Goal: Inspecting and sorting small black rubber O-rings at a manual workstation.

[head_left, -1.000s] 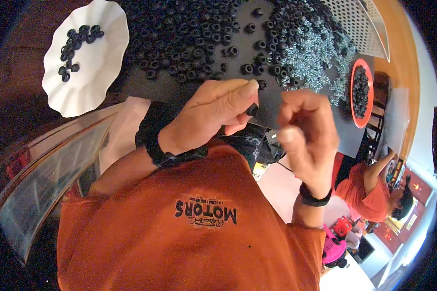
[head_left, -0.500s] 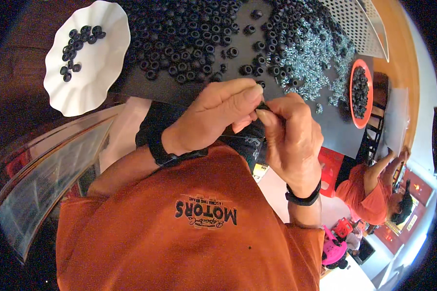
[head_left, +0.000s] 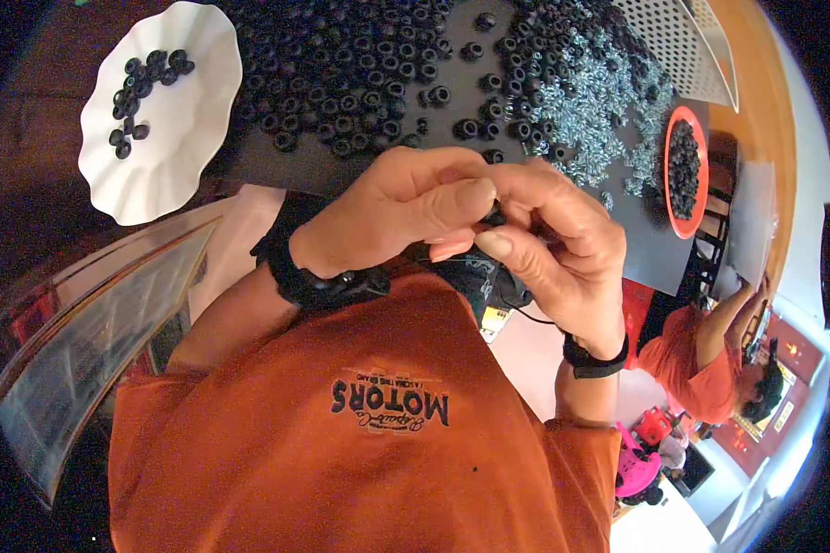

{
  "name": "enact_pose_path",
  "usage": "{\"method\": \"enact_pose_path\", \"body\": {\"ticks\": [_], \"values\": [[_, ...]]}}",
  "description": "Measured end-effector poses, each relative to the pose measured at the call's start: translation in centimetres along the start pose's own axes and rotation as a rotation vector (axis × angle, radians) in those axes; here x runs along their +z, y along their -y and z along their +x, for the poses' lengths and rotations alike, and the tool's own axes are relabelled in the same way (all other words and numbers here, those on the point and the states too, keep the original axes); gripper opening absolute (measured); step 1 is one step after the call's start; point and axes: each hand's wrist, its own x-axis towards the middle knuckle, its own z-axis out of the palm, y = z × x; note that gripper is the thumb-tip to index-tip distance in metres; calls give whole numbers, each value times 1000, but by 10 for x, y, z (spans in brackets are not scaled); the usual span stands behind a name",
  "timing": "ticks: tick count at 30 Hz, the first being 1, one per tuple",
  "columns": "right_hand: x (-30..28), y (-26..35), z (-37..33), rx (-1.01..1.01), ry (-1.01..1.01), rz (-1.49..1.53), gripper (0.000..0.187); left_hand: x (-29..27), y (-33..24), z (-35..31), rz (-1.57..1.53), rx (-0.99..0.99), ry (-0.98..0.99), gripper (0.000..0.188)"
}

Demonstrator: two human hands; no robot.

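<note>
My left hand (head_left: 401,207) and my right hand (head_left: 572,249) meet at the table's near edge, fingertips together. Pinched between them is a small black piece (head_left: 494,215), mostly covered by the fingers, so its full shape is hidden. Just beyond my hands lies a wide spread of black ring-shaped parts (head_left: 341,92). To its right is a heap of small shiny metal springs (head_left: 586,111). A white wavy-edged plate (head_left: 180,152) at the far left carries several black parts in a loose curve.
An orange-red bowl (head_left: 672,203) full of small black pieces stands at the table's right side. Behind it is a white perforated basket (head_left: 678,46). Another person in an orange shirt (head_left: 692,359) is at the right. A glass-paned frame (head_left: 111,341) stands at the left.
My right hand has turned, its index finger now reaching over the black piece toward the left fingertips. Its wrist has shifted slightly right. My left hand has moved slightly left.
</note>
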Motion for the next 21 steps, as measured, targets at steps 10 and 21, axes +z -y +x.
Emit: {"method": "enact_pose_path", "body": {"ticks": [10, 21], "values": [[6, 10, 6, 408, 27, 379, 20, -7, 4, 1, -30, -60, 65, 35], [14, 0, 3, 339, -68, 633, 16, -2, -4, 2, 75, -93, -13, 34]]}}
